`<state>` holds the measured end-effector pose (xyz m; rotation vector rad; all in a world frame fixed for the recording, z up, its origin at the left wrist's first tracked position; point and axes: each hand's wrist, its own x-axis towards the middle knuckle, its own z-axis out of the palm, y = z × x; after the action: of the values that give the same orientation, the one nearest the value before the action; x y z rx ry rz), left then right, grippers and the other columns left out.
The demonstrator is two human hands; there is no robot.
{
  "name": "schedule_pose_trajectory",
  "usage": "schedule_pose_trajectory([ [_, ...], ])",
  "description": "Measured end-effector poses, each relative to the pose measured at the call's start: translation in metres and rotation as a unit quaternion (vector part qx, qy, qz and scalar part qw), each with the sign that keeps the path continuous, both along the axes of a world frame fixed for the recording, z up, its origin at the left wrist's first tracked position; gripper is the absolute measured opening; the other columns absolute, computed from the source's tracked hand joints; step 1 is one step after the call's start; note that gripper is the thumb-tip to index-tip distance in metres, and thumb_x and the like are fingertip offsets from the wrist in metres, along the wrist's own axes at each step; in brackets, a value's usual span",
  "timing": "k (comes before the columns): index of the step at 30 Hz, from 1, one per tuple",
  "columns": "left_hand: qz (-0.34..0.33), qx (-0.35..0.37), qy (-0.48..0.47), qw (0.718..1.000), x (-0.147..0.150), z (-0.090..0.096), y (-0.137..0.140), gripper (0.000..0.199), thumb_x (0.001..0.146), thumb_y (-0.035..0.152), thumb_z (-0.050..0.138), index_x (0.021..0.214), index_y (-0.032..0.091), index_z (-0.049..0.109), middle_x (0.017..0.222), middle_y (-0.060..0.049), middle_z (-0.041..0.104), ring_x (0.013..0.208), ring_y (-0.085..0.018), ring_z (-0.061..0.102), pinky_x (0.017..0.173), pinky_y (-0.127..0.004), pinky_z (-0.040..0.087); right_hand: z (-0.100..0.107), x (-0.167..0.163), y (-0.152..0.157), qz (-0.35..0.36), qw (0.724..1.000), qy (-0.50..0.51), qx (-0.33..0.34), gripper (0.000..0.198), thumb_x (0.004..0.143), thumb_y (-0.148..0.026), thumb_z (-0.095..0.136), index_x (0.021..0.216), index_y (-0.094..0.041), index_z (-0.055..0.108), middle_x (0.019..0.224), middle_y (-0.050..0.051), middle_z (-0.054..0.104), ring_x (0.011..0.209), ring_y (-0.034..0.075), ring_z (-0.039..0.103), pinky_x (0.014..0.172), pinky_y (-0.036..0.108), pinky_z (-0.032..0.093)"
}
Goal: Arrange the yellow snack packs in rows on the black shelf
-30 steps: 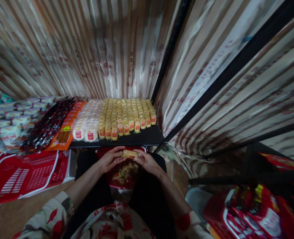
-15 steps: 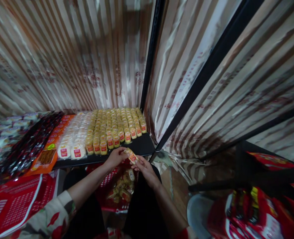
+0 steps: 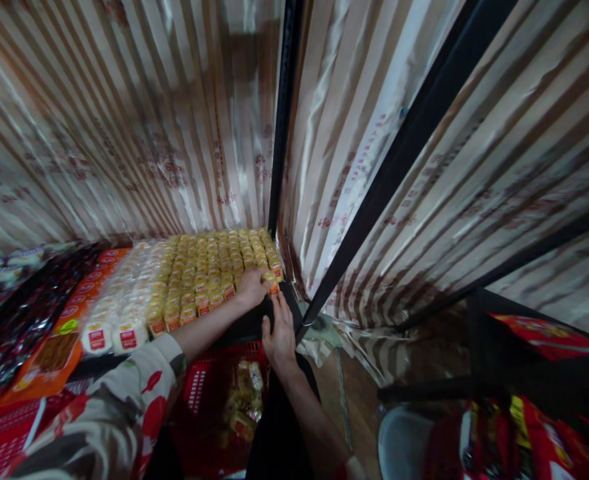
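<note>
My left hand (image 3: 252, 289) pinches a small yellow wrapped snack packet (image 3: 273, 288) with a red label at the right front end of the rows. Below it, my right hand (image 3: 278, 339) is open, its fingers stretched up with the tips at the packet's lower edge and the thumb apart. Rows of similar yellow snack packets (image 3: 204, 267) stand closely side by side on a black shelf (image 3: 247, 327). My left forearm covers part of their front edge. Loose yellow packets (image 3: 244, 400) lie in a red basket (image 3: 194, 427) between my legs.
White packets (image 3: 129, 333), an orange snack bag (image 3: 49, 360) and dark glossy packs (image 3: 29, 333) continue leftward. A black post (image 3: 282, 120) and a slanting black bar (image 3: 374, 193) frame the striped sheeting behind. A grey bucket (image 3: 399, 443) and red bags (image 3: 549, 440) stand at lower right.
Both hands have moved from above the basket up to the right end of the rows, carrying the packet. My right hand has gone from holding it to stretched fingers. The view has shifted slightly.
</note>
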<state>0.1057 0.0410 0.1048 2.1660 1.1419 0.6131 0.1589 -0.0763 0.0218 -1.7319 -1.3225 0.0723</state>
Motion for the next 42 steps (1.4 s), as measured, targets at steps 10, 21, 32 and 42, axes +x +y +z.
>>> schedule_pose_trajectory([
  [10, -0.021, 0.034, 0.079, 0.996, 0.044, -0.012, 0.015, 0.034, 0.081, 0.014, 0.051, 0.114, 0.013, 0.059, 0.111, -0.013, 0.056, 0.097, -0.021, 0.057, 0.089, -0.03, 0.043, -0.025, 0.031, 0.031, -0.018, 0.999, 0.026, -0.021, 0.055, 0.086, -0.018, 0.035, 0.14, -0.01, 0.032, 0.148, 0.014, 0.028, 0.137, 0.023, 0.025, 0.11, 0.044, 0.03],
  [21, -0.025, 0.067, 0.056, 0.996, 0.056, -0.031, 0.032, 0.028, 0.082, 0.016, 0.051, 0.108, 0.013, 0.06, 0.112, -0.011, 0.052, 0.097, -0.019, 0.056, 0.09, -0.028, 0.044, -0.03, 0.045, 0.048, -0.013, 0.999, -0.001, -0.03, 0.057, 0.081, -0.011, 0.034, 0.138, -0.005, 0.036, 0.144, 0.014, 0.035, 0.138, 0.021, 0.024, 0.113, 0.041, 0.027],
  [32, -0.027, 0.088, 0.089, 0.992, 0.052, -0.032, 0.022, 0.039, 0.083, 0.009, 0.044, 0.118, 0.02, 0.053, 0.117, -0.01, 0.047, 0.095, -0.018, 0.055, 0.084, -0.028, 0.044, -0.037, 0.043, 0.05, -0.019, 0.998, -0.004, -0.054, 0.059, 0.079, -0.007, 0.033, 0.138, -0.006, 0.036, 0.144, 0.015, 0.037, 0.135, 0.023, 0.03, 0.111, 0.042, 0.03],
  [42, -0.03, 0.077, 0.135, 0.987, 0.055, -0.024, 0.017, 0.031, 0.085, 0.01, 0.038, 0.11, 0.013, 0.057, 0.116, -0.013, 0.047, 0.089, -0.018, 0.058, 0.076, -0.027, 0.045, -0.032, 0.043, 0.052, -0.048, 0.998, 0.004, -0.042, 0.059, 0.076, -0.007, 0.034, 0.135, -0.01, 0.041, 0.137, 0.013, 0.045, 0.13, 0.022, 0.038, 0.11, 0.04, 0.032],
])
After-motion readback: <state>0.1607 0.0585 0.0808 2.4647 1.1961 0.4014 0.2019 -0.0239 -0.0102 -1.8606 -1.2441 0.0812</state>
